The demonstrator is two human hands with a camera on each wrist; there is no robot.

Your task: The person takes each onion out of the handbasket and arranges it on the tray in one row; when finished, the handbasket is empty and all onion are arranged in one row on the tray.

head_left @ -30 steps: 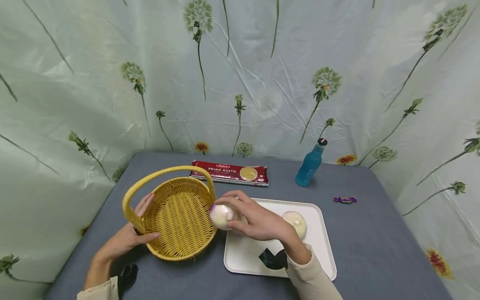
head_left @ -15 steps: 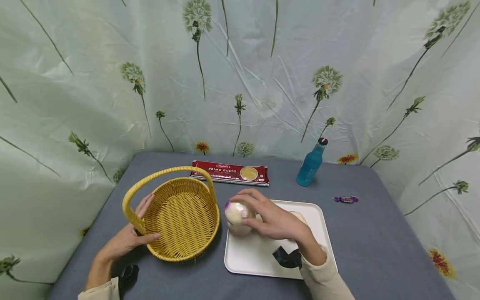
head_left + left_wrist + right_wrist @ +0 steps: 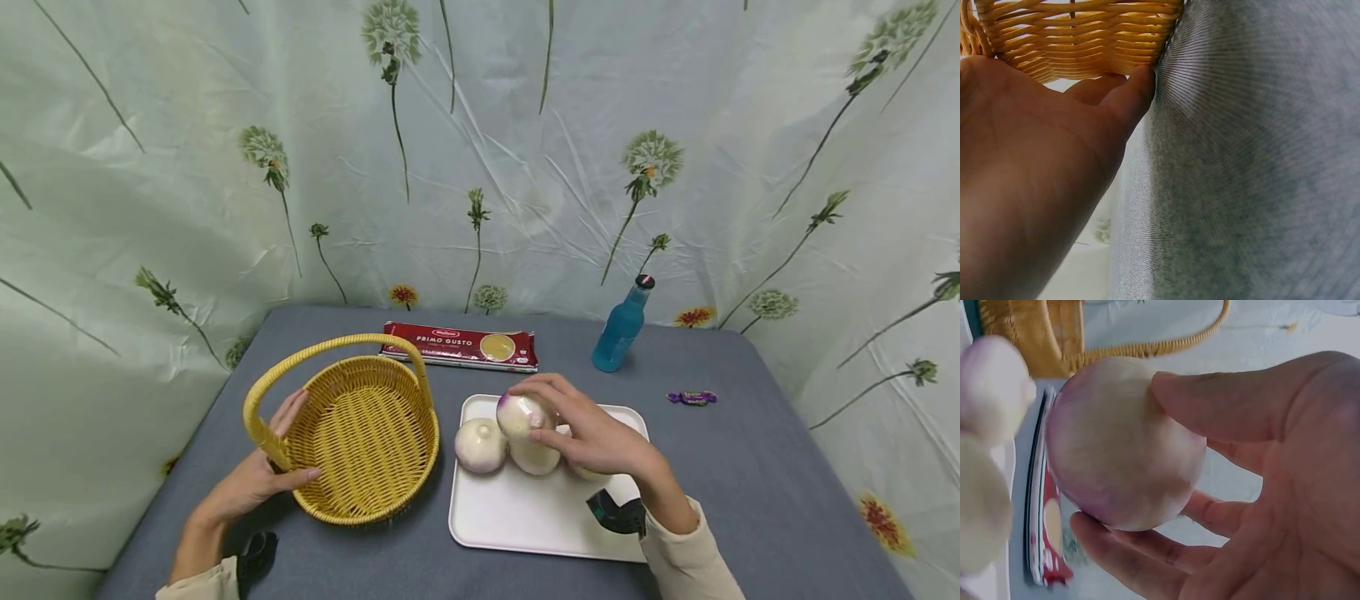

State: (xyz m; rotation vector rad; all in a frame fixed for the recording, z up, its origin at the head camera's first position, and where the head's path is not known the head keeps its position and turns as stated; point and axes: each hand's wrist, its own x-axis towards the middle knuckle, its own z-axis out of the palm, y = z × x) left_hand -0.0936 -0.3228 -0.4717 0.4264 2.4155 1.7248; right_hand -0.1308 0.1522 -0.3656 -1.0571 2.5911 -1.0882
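My right hand (image 3: 596,433) holds a round white turnip with a purple flush (image 3: 1122,444), thumb on one side and fingers on the other. In the head view this turnip is raised over the white tray (image 3: 517,521). Below it on the tray lie a turnip at the left (image 3: 481,446), a second turnip (image 3: 534,457) in the middle, and another partly hidden by my right hand. My left hand (image 3: 251,483) grips the left side of the yellow wicker basket (image 3: 360,433), thumb at the rim. Nothing lies in the basket, and its handle arches over it.
A red spaghetti packet (image 3: 459,347) lies behind the basket and tray. Further right stands a blue bottle (image 3: 622,327) with a dark cap. A purple-wrapped candy (image 3: 692,398) lies on the grey cloth to the right. A dandelion-print curtain (image 3: 525,167) hangs behind the table.
My right hand has carried the turnip rightward from near the basket's rim to over the tray's middle, uncovering the left turnip. My left hand and the basket have stayed put.
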